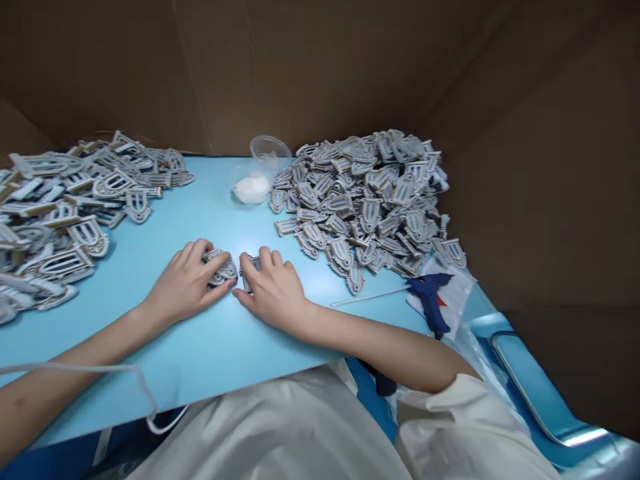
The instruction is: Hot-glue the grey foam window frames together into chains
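My left hand (pixel 185 283) is shut on a grey shield-shaped piece (pixel 221 268), its fingers curled over the top. My right hand (pixel 273 290) presses on a second grey piece (pixel 249 273), partly hidden under its fingers. The two pieces are nearly touching, and I cannot tell if they are joined. Both hands rest on the light blue table (pixel 200 340). One heap of similar grey-and-tan pieces (pixel 63 217) lies to the left, and another (pixel 360 207) lies to the right.
A clear plastic cup of white material (pixel 251 189) stands at the far table edge, with another clear cup (pixel 270 150) behind it. A blue hot glue gun (pixel 431 300) and a glue stick (pixel 370 297) lie at right. Cardboard walls (pixel 300 67) surround the table.
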`<state>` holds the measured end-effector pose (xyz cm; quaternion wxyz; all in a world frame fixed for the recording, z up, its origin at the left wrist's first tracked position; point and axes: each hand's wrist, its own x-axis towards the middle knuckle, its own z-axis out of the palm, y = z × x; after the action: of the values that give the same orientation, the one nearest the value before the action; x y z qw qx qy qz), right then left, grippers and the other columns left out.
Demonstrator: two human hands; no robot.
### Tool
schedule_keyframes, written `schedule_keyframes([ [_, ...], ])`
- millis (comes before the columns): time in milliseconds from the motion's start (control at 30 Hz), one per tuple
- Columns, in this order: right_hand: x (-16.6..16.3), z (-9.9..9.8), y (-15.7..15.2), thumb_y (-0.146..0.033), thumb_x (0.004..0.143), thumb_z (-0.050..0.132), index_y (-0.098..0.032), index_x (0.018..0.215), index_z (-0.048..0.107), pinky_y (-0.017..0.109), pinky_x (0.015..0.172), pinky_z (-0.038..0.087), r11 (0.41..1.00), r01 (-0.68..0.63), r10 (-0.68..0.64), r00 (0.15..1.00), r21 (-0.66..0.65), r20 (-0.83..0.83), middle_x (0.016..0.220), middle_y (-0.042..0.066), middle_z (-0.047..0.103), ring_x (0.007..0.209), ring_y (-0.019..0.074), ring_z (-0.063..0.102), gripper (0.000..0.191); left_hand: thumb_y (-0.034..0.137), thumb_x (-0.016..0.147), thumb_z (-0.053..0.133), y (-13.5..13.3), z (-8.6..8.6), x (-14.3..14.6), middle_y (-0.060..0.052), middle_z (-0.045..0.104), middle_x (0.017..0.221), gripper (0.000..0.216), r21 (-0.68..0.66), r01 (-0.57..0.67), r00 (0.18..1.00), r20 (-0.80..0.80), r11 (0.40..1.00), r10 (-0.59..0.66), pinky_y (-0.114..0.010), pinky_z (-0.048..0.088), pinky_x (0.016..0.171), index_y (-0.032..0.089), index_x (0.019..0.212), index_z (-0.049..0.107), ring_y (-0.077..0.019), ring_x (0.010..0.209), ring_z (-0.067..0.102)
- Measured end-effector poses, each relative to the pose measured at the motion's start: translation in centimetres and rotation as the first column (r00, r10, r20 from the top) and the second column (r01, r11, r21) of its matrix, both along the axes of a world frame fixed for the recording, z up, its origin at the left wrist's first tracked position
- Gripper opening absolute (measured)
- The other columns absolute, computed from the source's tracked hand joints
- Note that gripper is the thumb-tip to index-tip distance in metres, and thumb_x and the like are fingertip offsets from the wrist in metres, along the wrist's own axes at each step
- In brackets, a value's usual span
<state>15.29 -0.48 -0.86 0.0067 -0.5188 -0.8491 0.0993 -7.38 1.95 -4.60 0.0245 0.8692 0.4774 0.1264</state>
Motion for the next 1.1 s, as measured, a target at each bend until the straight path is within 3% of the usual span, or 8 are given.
schedule_keyframes([
  [233,2.6,-0.4,0.5,-0.021,0.111,0.039,-0.018,0.149,0.051,0.036,0.076,0.065,0.999,0.032,-0.033,0.996,0.013,0.084,0.133,0.02,0.06,0.109,0.029,0.072,0.04,0.059,0.102,0.059,3.0,0.3,2.8,-0.01,0.06,0.111,0.035,0.048,0.18,0.95,0.252,0.982,-0.187,-0.053,0.057,0.087,0.036,0.124,0.072,-0.037,0.099,0.064],
  [367,6.6,2.5,2.4,-0.021,0.108,0.042,-0.017,0.142,0.056,0.037,0.073,0.062,0.984,0.167,-0.17,0.984,0.063,0.046,0.137,0.023,0.058,0.098,0.0274,0.072,0.036,0.063,0.102,0.058,7.0,2.6,8.2,-0.01,0.059,0.112,0.042,0.034,0.24,0.922,0.306,0.97,-0.239,-0.053,0.059,0.094,0.032,0.125,0.074,-0.0355,0.104,0.066],
  [500,14.6,8.3,8.9,-0.016,0.104,0.044,-0.012,0.142,0.058,0.045,0.082,0.059,0.822,0.461,-0.45,0.886,0.335,-0.115,0.142,0.027,0.053,0.092,0.0272,0.071,0.041,0.06,0.103,0.057,13.3,5.9,15.8,-0.011,0.059,0.113,0.048,0.012,0.246,0.904,0.359,0.969,-0.234,-0.052,0.056,0.106,0.023,0.128,0.075,-0.0329,0.109,0.065],
  [633,22.9,12.7,17.5,-0.013,0.104,0.046,-0.009,0.143,0.061,0.053,0.105,0.052,0.625,0.611,-0.582,0.779,0.486,-0.232,0.15,0.029,0.051,0.118,0.0334,0.07,0.042,0.054,0.108,0.059,19.4,8.9,24.3,-0.018,0.063,0.124,0.047,-0.096,0.16,0.866,0.491,0.982,-0.093,-0.057,0.046,0.119,0.016,0.13,0.073,-0.0382,0.129,0.062],
  [733,26.7,12.9,22.3,-0.008,0.102,0.05,-0.008,0.142,0.065,0.054,0.114,0.048,0.652,0.634,-0.614,0.763,0.416,-0.201,0.143,0.026,0.061,0.128,0.0347,0.067,0.043,0.051,0.111,0.06,22.3,9.6,29.8,-0.023,0.06,0.143,0.045,-0.097,0.129,0.807,0.589,0.987,-0.048,-0.058,0.035,0.127,0.015,0.137,0.069,-0.0411,0.144,0.053],
  [867,28.9,10.4,25.2,-0.018,0.112,0.044,-0.008,0.131,0.072,0.047,0.116,0.048,0.821,0.481,-0.446,0.877,0.308,-0.18,0.135,0.021,0.073,0.133,0.0306,0.065,0.035,0.052,0.11,0.064,23.8,8.4,34.0,-0.024,0.055,0.154,0.054,-0.065,0.125,0.786,0.615,0.99,-0.059,-0.061,0.027,0.13,0.017,0.15,0.063,-0.0438,0.152,0.044],
  [1033,29.7,10.3,24.8,-0.06,0.115,0.008,-0.009,0.078,0.069,0.037,0.1,0.047,0.86,0.453,-0.406,0.887,0.235,-0.221,0.122,0.014,0.079,0.12,0.0228,0.071,0.088,0.069,0.106,0.062,25.1,7.7,33.8,-0.026,0.052,0.161,0.084,-0.09,0.221,0.832,0.537,0.971,-0.14,-0.07,0.021,0.129,0.015,0.17,0.047,-0.0504,0.159,0.036],
  [1100,29.5,11.4,24.0,-0.068,0.113,0.009,-0.01,0.08,0.069,0.038,0.098,0.047,0.856,0.472,-0.427,0.876,0.21,-0.225,0.13,0.015,0.078,0.121,0.0236,0.07,0.089,0.077,0.104,0.059,25.4,8.3,32.4,-0.023,0.05,0.166,0.091,-0.109,0.284,0.836,0.515,0.953,-0.19,-0.068,0.021,0.131,0.022,0.174,0.042,-0.0493,0.162,0.033],
])
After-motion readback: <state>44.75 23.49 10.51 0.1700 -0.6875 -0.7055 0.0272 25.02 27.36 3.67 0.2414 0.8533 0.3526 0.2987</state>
